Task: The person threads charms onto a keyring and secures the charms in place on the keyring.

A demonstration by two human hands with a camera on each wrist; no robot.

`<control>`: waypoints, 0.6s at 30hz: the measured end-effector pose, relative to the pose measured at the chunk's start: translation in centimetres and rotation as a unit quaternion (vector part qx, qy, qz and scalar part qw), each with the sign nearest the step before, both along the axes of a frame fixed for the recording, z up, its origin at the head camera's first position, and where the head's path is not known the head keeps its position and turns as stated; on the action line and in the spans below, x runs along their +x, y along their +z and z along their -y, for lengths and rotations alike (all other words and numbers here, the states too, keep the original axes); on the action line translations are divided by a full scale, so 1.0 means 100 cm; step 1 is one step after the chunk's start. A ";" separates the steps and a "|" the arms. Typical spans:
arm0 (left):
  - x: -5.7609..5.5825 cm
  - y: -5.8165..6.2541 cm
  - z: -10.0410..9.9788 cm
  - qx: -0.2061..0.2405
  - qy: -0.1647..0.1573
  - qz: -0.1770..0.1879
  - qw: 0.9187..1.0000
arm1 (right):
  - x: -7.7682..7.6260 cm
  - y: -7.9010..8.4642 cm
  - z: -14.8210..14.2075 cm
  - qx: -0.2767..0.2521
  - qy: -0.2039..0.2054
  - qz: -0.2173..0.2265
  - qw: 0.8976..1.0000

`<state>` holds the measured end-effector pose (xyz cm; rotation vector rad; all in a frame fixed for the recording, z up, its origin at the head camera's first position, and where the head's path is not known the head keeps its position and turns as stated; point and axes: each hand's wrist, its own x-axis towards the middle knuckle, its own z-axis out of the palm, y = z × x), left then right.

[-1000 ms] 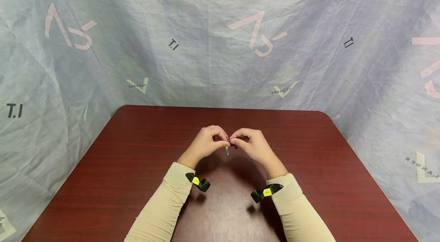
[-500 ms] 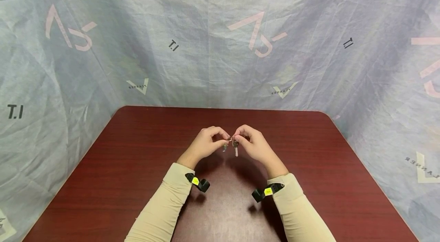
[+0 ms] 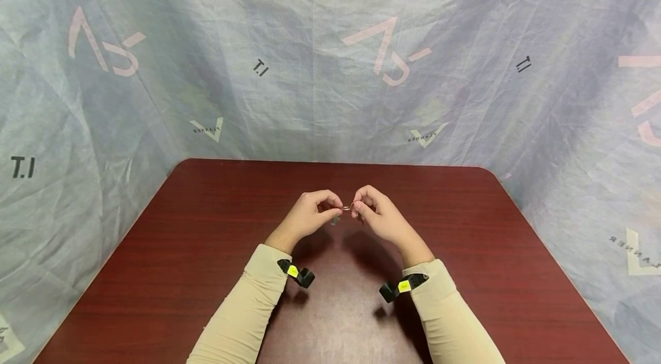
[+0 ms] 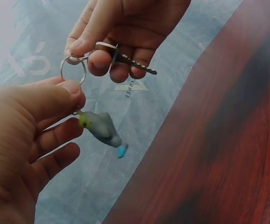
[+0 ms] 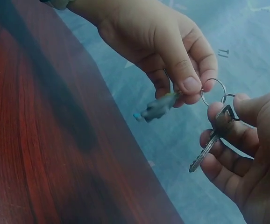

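Observation:
Above the table, my left hand (image 3: 308, 216) pinches a metal key ring (image 5: 224, 87) between thumb and forefinger. A small grey dolphin-like figurine (image 4: 99, 126) with a yellow end and a blue tip dangles below those fingers, slightly blurred. Facing it, my right hand (image 3: 381, 217) pinches a smaller ring that is linked to the key ring. From this smaller ring a metal key (image 5: 206, 151) hangs against the right fingers, its toothed blade pointing down and away in the right wrist view. The key ring spans the short gap between both hands.
A dark red wooden table (image 3: 206, 226) with rounded far corners lies under the hands. Grey printed cloth (image 3: 310, 94) hangs behind it and along both sides. Black wrist cameras with yellow labels sit at both cuffs.
My right hand has drawn slightly up and right, widening the gap, so the ring shows between the hands. The key, hanging clear half a second ago, is now mostly hidden in the head view.

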<state>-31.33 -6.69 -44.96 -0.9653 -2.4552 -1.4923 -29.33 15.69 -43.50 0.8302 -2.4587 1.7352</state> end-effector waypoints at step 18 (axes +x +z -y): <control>0.000 0.000 0.000 0.043 -0.014 0.008 0.999 | -0.001 0.002 -0.004 0.009 0.003 -0.004 1.000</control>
